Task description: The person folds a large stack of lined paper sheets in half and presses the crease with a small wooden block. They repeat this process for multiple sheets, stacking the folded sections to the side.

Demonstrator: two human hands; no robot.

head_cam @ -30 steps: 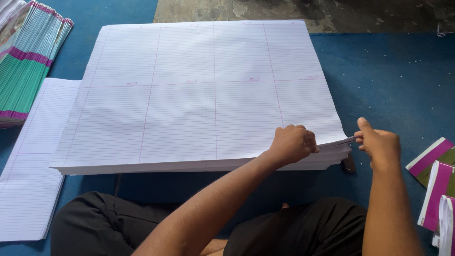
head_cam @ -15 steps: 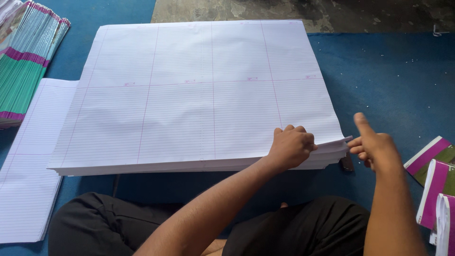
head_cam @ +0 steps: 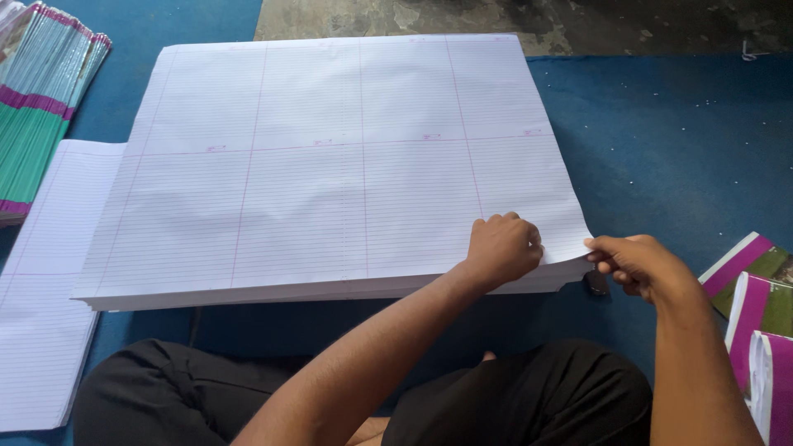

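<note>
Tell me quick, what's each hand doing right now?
Left hand: closed in a loose fist, resting on the stack of ruled paper sheets near its corner.
Right hand: closed, pinching the corner of the top sheets.

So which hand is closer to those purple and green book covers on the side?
The right hand. It pinches the near right corner of the big stack of ruled paper sheets, just left of the purple and green covers. The left hand rests on the sheets, farther left.
</note>
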